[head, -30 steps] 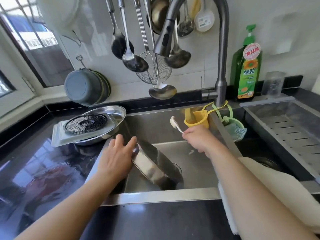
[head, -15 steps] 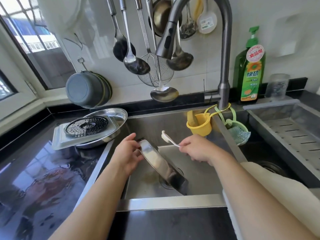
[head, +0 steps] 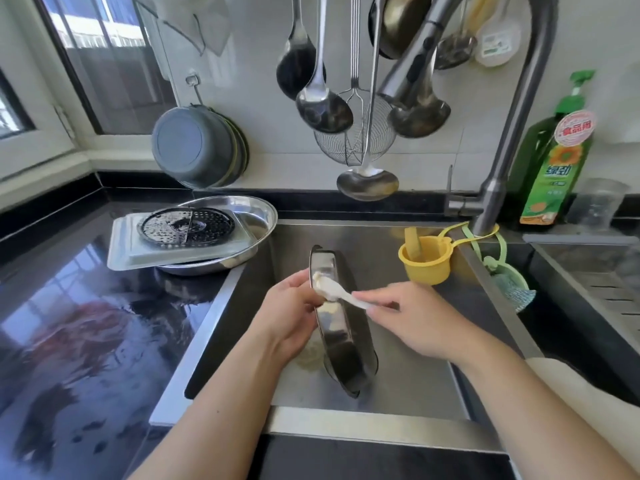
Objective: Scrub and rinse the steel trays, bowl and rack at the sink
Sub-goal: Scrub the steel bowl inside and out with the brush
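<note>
Two hands meet over the sink [head: 398, 386], working on one steel tray [head: 341, 341] that stands on edge in the basin, its lower end near the front wall of the sink and its upper end tilted toward the back. The left hand [head: 291, 317] grasps the tray's left rim about halfway up, fingers curled around the edge. The right hand [head: 412, 320] pinches the handle of a white brush [head: 334, 289], whose head lies against the tray's upper rim just beside the left fingers. On the worktop at the sink's back left corner, a round steel bowl [head: 258, 216] carries a rectangular tray [head: 138, 251] with a perforated rack [head: 187, 225] on top. A yellow cup [head: 427, 263] hangs at the sink's back right corner, below the faucet [head: 509, 133].
</note>
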Demonstrator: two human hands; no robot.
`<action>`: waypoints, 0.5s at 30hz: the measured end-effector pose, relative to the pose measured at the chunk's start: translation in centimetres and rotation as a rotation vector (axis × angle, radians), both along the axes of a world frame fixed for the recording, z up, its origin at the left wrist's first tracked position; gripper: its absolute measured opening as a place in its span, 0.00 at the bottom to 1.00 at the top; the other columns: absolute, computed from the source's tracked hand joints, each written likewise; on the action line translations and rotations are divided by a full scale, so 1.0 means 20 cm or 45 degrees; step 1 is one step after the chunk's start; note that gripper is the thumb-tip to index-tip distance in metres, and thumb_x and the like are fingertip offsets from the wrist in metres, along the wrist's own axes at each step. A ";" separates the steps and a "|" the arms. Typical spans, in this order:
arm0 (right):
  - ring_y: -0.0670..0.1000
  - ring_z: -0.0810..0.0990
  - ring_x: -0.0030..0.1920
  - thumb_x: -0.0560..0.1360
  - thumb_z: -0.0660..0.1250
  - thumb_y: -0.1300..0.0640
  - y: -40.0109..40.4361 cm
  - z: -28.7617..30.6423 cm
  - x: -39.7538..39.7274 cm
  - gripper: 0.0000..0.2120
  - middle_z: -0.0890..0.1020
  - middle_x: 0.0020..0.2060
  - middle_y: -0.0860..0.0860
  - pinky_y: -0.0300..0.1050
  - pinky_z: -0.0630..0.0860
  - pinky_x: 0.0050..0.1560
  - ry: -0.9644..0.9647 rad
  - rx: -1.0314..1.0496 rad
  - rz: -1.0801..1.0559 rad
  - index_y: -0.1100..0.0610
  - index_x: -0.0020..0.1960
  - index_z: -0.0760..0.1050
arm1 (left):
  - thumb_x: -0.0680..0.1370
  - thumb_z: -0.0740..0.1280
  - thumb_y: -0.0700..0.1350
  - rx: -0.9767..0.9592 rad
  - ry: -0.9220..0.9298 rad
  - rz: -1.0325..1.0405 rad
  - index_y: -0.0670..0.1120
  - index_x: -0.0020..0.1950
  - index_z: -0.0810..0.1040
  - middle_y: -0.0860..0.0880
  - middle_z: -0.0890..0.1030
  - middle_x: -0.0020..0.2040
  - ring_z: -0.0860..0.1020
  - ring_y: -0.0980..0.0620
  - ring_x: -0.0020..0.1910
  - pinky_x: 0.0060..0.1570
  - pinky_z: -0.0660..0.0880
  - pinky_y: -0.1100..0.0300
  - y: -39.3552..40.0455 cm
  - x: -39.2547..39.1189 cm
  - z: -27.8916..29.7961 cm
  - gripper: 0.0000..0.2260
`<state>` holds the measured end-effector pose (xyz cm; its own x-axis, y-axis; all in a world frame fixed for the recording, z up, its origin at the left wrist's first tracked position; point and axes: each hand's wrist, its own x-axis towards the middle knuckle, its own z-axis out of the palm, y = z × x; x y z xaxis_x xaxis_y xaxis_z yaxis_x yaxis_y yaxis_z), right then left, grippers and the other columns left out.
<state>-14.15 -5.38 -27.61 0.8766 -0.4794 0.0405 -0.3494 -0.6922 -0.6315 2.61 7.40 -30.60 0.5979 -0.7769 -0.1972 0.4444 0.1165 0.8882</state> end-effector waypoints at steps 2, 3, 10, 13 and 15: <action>0.48 0.78 0.40 0.83 0.63 0.50 0.02 0.00 0.02 0.16 0.77 0.38 0.42 0.42 0.71 0.36 0.048 -0.104 -0.002 0.36 0.68 0.76 | 0.69 0.58 0.21 -0.024 -0.012 -0.052 0.35 0.55 0.81 0.38 0.77 0.50 0.73 0.41 0.52 0.54 0.71 0.50 0.00 0.00 0.00 0.21; 0.48 0.77 0.40 0.83 0.62 0.49 0.03 0.00 0.04 0.16 0.76 0.38 0.42 0.41 0.70 0.36 0.052 -0.175 -0.021 0.36 0.69 0.75 | 0.68 0.57 0.21 -0.029 -0.022 -0.076 0.33 0.57 0.80 0.37 0.77 0.50 0.74 0.40 0.53 0.55 0.70 0.48 0.00 -0.01 -0.01 0.22; 0.46 0.77 0.37 0.85 0.60 0.50 0.04 0.05 0.09 0.17 0.77 0.39 0.43 0.38 0.69 0.31 0.043 -0.326 -0.202 0.41 0.72 0.74 | 0.71 0.53 0.18 -0.035 -0.080 -0.186 0.34 0.66 0.78 0.35 0.83 0.57 0.82 0.41 0.56 0.61 0.77 0.48 -0.02 -0.07 -0.01 0.29; 0.46 0.73 0.33 0.84 0.60 0.49 0.12 0.06 0.02 0.17 0.75 0.35 0.42 0.37 0.64 0.27 0.158 -0.259 -0.086 0.37 0.70 0.74 | 0.67 0.57 0.21 -0.028 -0.044 -0.062 0.29 0.64 0.75 0.36 0.78 0.51 0.75 0.39 0.54 0.58 0.70 0.48 -0.02 -0.05 -0.02 0.26; 0.45 0.73 0.32 0.84 0.61 0.49 0.14 0.06 0.02 0.17 0.74 0.34 0.41 0.37 0.64 0.27 0.171 -0.265 -0.096 0.36 0.70 0.74 | 0.64 0.58 0.23 -0.032 -0.016 -0.007 0.28 0.62 0.73 0.38 0.76 0.52 0.72 0.39 0.55 0.57 0.67 0.46 -0.02 -0.03 -0.03 0.26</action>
<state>-13.78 -2.53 -26.34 0.8430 -0.5370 0.0311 -0.4758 -0.7715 -0.4224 1.93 6.95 -31.10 0.5957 -0.7849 -0.1705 0.4343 0.1362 0.8904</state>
